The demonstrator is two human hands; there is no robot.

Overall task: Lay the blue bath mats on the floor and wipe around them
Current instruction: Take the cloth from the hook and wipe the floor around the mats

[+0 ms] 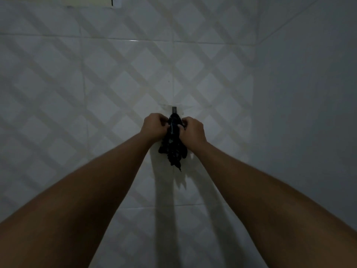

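Observation:
A dark, bunched cloth (172, 149) with small pale marks hangs against the tiled wall, just under a small grey hook (174, 109). My left hand (154, 125) grips the cloth's upper part from the left, fingers curled into it. On the other side my right hand (191, 130) holds the same bunch, its thumb pressed into the fabric. Both arms reach straight out from the bottom of the view. The cloth's top is hidden between my fingers, so I cannot tell whether it sits on the hook. No blue bath mat is in sight.
White wall tiles (96, 84) with a pale diamond pattern fill the view in dim light. A plain wall (309, 113) meets them in a corner on the right. A cream-coloured edge (58, 0) shows at the top left.

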